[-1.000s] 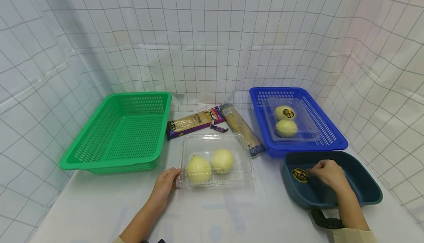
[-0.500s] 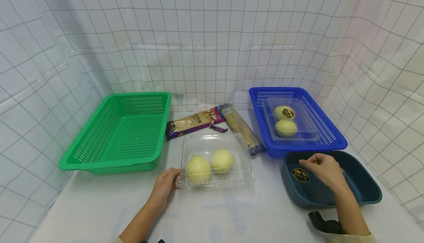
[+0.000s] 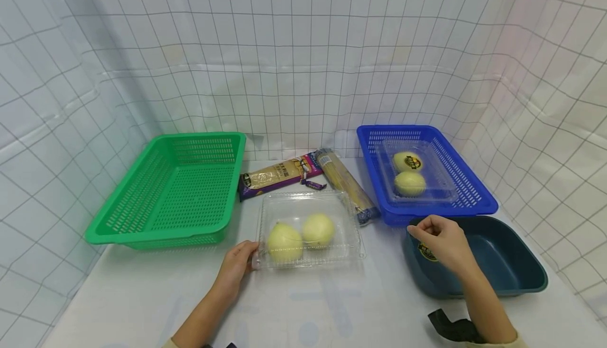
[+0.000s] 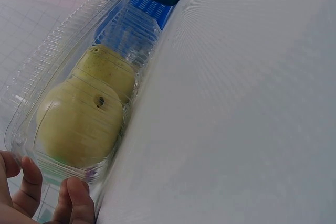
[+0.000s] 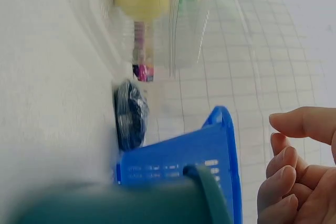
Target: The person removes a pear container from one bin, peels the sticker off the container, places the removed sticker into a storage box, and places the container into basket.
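A clear plastic clamshell box (image 3: 310,205) with two pale yellow pears (image 3: 318,230) lies mid-table. My left hand (image 3: 235,263) grips its near left corner; the left wrist view shows thumb and fingertips around the edge of the box (image 4: 113,30). Over the left rim of a dark teal basin (image 3: 502,263) is my right hand (image 3: 443,242). Its fingers are loosely curled, and in the right wrist view that hand (image 5: 299,174) shows a gap between thumb and forefinger, with nothing seen between them. Beneath it, a round black-and-gold sticker (image 3: 427,253) is partly covered.
At the left stands a green basket (image 3: 185,195). A blue basket (image 3: 467,184) at the back right carries another clear box (image 3: 438,166) of two pears, one with a sticker. Two noodle packs (image 3: 280,176) and a small purple-wrapped candy (image 3: 314,184) lie behind the middle box.
My right hand has risen from inside the teal basin and moved left to its rim. The left hand and the box it grips have stayed put.
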{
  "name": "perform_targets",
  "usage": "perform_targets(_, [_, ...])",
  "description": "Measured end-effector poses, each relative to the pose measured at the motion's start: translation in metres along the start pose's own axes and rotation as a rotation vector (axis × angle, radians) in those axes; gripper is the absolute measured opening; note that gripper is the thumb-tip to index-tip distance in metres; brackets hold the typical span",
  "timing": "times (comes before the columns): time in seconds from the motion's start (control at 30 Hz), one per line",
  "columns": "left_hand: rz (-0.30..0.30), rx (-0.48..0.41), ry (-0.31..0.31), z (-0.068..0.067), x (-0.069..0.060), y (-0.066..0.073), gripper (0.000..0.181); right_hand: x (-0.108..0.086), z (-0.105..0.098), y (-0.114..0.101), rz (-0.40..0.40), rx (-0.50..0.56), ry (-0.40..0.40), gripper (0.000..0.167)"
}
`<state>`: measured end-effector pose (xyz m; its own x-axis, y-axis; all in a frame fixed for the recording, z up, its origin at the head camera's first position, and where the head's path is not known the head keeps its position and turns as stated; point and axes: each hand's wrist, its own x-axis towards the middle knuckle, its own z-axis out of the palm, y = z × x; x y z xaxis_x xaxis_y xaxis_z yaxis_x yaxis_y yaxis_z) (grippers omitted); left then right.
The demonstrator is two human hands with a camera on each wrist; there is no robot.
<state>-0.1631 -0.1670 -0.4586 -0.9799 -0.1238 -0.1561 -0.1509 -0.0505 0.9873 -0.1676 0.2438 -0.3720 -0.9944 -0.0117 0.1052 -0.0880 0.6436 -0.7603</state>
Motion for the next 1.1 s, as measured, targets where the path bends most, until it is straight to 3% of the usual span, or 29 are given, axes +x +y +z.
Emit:
perform_targets(0.3, [-0.002,0.005,-0.005,-0.001,0.000,0.000,0.027,-0.003,0.022,-0.014,-0.042,0.053,-0.055,0.023])
perform_targets(0.7, [0.003,-0.001,-0.007,0.001,-0.001,0.000,0.026,0.001,0.054,-0.028,-0.019,0.104,-0.124,0.021])
perform_targets(0.93, [-0.002,0.001,0.004,0.001,-0.001,0.000,0.024,0.007,0.075,-0.027,-0.040,0.092,-0.084,0.031])
perform_targets(1.1, [-0.001,0.003,0.005,0.001,0.000,-0.001,0.024,0.013,0.090,-0.025,0.000,0.186,-0.084,0.041])
